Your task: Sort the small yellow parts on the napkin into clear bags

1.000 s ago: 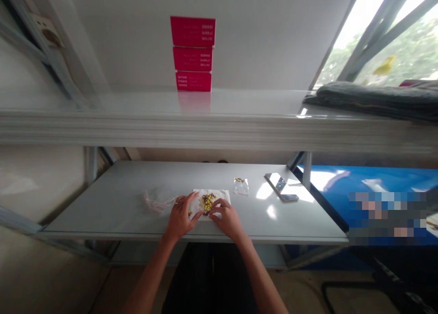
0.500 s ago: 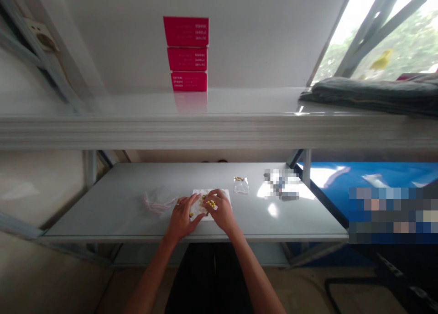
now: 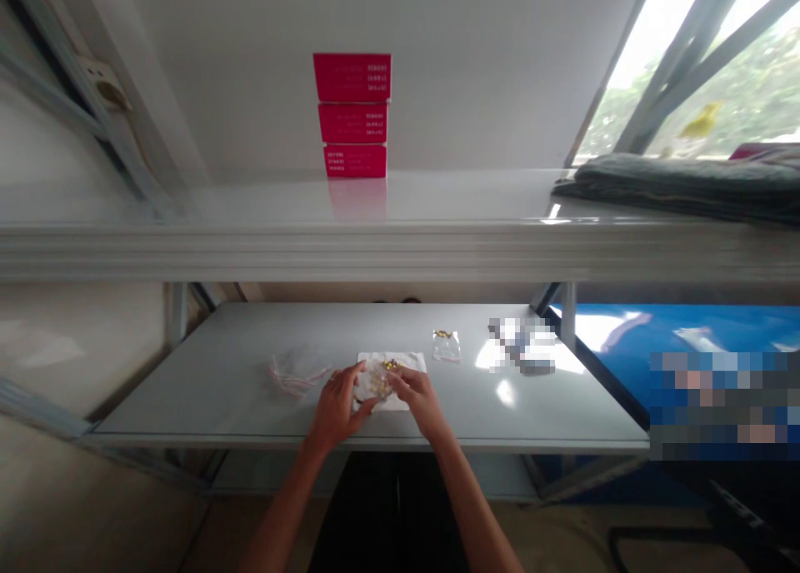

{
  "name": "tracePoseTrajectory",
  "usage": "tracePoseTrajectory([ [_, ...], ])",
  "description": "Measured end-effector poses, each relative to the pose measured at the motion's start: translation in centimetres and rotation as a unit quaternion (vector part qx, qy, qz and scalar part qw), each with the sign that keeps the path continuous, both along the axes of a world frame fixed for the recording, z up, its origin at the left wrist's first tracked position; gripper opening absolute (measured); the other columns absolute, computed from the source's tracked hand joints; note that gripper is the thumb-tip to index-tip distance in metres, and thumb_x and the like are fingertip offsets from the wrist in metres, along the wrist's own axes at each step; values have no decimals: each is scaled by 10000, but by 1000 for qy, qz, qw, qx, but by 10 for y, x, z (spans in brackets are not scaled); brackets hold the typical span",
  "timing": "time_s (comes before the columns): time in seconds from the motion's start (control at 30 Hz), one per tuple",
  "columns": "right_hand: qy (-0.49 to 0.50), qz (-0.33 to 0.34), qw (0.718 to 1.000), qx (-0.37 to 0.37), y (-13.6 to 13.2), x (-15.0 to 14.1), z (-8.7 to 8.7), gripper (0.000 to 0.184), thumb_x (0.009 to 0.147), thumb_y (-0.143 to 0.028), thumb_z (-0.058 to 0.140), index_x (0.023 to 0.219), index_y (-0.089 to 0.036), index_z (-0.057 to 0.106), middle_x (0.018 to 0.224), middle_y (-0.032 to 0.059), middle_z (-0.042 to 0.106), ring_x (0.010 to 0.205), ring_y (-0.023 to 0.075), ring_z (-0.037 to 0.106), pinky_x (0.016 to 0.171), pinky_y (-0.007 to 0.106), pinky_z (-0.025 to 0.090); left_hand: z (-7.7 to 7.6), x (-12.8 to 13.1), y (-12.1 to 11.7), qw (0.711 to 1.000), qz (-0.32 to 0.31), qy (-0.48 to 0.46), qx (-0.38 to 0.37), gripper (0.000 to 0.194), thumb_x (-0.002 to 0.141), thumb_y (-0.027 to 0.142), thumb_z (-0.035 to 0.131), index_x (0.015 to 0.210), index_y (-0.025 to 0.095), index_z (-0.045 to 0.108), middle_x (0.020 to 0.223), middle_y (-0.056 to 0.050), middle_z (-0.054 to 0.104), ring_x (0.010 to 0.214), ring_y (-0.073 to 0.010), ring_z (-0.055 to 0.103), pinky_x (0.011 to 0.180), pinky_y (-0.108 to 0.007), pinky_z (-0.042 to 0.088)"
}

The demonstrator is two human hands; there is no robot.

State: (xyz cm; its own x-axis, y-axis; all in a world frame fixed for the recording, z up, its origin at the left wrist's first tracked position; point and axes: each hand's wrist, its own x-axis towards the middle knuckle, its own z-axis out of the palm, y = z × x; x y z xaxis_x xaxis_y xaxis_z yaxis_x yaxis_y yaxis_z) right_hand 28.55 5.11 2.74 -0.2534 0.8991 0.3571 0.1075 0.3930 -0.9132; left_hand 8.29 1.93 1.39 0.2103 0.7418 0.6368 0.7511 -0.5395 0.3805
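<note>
A white cloth (image 3: 409,361) lies on the grey shelf (image 3: 225,390) with a heap of small yellow pieces (image 3: 391,365) on it. My left hand (image 3: 334,405) and my right hand (image 3: 420,396) meet over the cloth's near side. Between their fingertips is a small clear bag (image 3: 375,384) with yellow pieces inside; both hands pinch it. Left of my hands lies a bunch of empty clear bags with red strips (image 3: 292,375). A filled small bag (image 3: 446,345) lies to the right of the cloth.
A blurred-out flat object (image 3: 522,346) lies at the shelf's right end. Three red boxes (image 3: 353,115) stand stacked on the upper shelf, with a folded dark cloth (image 3: 675,188) at its right. A blue surface (image 3: 631,340) lies beyond the right upright.
My hands lay flat on the cloth a second ago; now they have closed together and lifted a small clear bag with yellow pieces between them. The camera tipped slightly.
</note>
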Motion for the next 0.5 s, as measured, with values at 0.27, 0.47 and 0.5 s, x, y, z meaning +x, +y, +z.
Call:
tracePoseTrajectory([
  [0.27, -23, 9, 1000, 7, -7, 23, 26, 419, 926, -526, 650, 695, -176, 650, 676, 26, 653, 607, 133, 561, 556, 235, 417, 14, 5, 7, 964, -17, -216, -155, 370, 990, 493, 511, 870, 197, 699, 748, -32, 719, 684, -178, 650, 703, -295, 516],
  [0.47, 63, 24, 996, -59, 0, 15, 8, 431, 861, -590, 702, 742, -181, 635, 570, -14, 594, 485, 117, 530, 492, 230, 412, 18, 35, 9, 885, -83, -392, -238, 490, 926, 608, 570, 715, 171, 638, 626, -28, 639, 589, -158, 575, 606, -276, 466],
  [0.5, 68, 13, 996, -59, 1, 14, 4, 430, 861, -591, 699, 750, -179, 645, 577, -12, 598, 487, 116, 526, 490, 230, 409, 16, 37, 8, 885, -81, -390, -242, 485, 905, 603, 607, 686, 170, 625, 612, -22, 623, 590, -154, 569, 606, -271, 458],
])
